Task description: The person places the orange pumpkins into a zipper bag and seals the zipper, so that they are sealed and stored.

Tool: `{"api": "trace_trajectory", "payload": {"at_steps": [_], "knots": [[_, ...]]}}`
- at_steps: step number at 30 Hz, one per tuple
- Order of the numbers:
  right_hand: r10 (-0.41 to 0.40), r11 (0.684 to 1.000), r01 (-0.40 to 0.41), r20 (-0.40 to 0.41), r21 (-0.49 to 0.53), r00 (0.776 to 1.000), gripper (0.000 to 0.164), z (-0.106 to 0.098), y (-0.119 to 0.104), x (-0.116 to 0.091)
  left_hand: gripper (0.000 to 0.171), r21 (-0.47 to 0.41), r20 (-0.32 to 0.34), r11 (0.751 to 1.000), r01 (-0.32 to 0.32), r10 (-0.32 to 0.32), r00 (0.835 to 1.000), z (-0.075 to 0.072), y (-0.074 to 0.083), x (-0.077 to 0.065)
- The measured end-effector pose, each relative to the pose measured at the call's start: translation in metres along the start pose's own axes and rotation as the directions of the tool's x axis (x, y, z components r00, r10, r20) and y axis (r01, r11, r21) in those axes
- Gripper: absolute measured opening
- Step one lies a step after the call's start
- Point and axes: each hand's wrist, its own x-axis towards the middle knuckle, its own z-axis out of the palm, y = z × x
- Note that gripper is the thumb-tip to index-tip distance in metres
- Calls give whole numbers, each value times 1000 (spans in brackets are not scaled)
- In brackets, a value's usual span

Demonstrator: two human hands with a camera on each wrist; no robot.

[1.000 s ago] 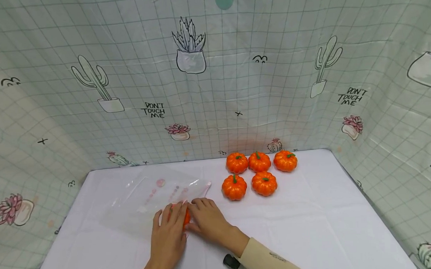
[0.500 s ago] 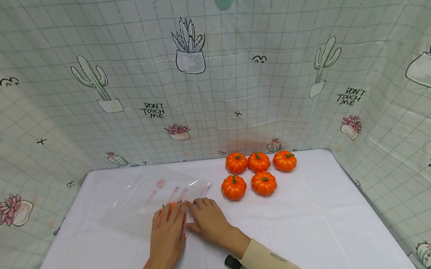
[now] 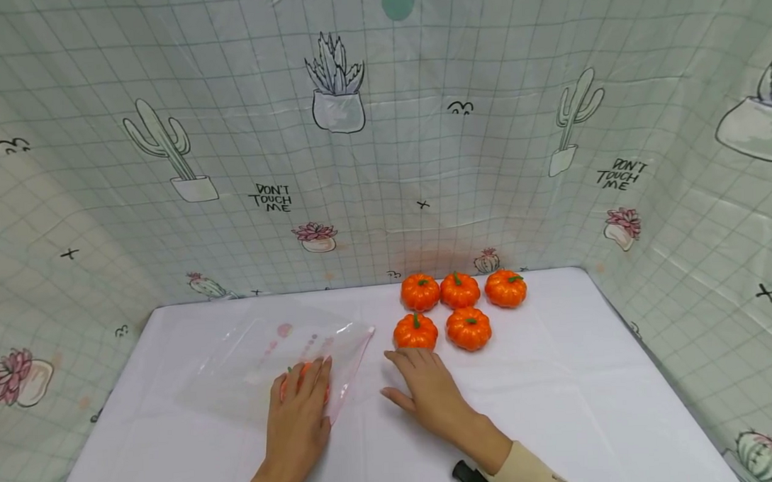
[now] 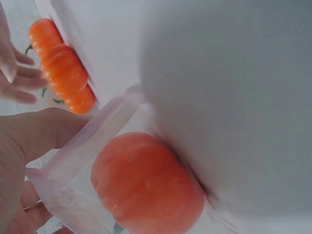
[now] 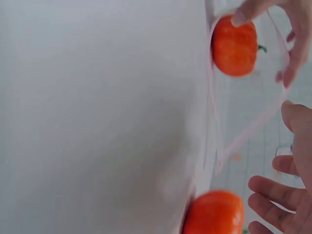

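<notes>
A clear zip bag [image 3: 237, 363] with pink edges lies flat on the left half of the table. Inside its mouth sits an orange toy pumpkin [image 4: 146, 183], seen through the plastic. My left hand [image 3: 295, 425] reaches over this pumpkin and grips the bag's raised upper edge, as both wrist views show. To the right, my right hand [image 3: 438, 402] is spread and holds nothing. Its fingertips overlap the lower edge of the front left pumpkin [image 3: 416, 330] in the head view. Another loose pumpkin [image 3: 468, 329] stands beside that one.
Behind them, along the table's back edge, stand a left pumpkin [image 3: 420, 291], a middle pumpkin [image 3: 460, 290] and a right pumpkin [image 3: 506, 288]. A patterned curtain [image 3: 383, 163] surrounds the white table [image 3: 557, 377]. A black device [image 3: 469, 476] sits at my right wrist.
My right hand has let go of the bag's mouth and moved right to the loose pumpkins. The bagged pumpkin has shifted slightly left, deeper into the bag. My left hand has stayed at the bag.
</notes>
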Motion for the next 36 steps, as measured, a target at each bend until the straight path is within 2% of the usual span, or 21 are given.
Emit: {"api": "trace_trajectory", "payload": {"at_steps": [5,11,15,19,22,25,30,36], "knots": [[74,997,-72,-57,32,996,57,-16,14,-11,86,-12,23,1000,14,-14,1000,0,1,2],[121,992,-122,-162,4,979,58,-26,32,-19,86,-7,56,1000,29,-29,998,-1,1,4],[141,989,-147,-253,-4,957,57,-30,44,-23,88,-4,93,999,45,-45,995,-1,1,6],[162,985,-175,-342,-5,926,57,-33,57,-25,89,-2,121,998,55,-54,991,-1,2,8],[190,978,-209,-382,-8,905,60,-35,67,-26,87,5,133,998,59,-59,989,-1,2,9],[237,966,-259,-375,-6,896,66,-36,78,-26,86,9,146,998,67,-68,987,-1,2,9],[314,944,-331,-305,-4,899,77,-37,94,-25,86,8,156,997,73,-73,985,-2,3,9],[367,927,-376,-236,8,900,88,-36,105,-22,86,2,162,997,82,-82,983,-2,3,9]]}}
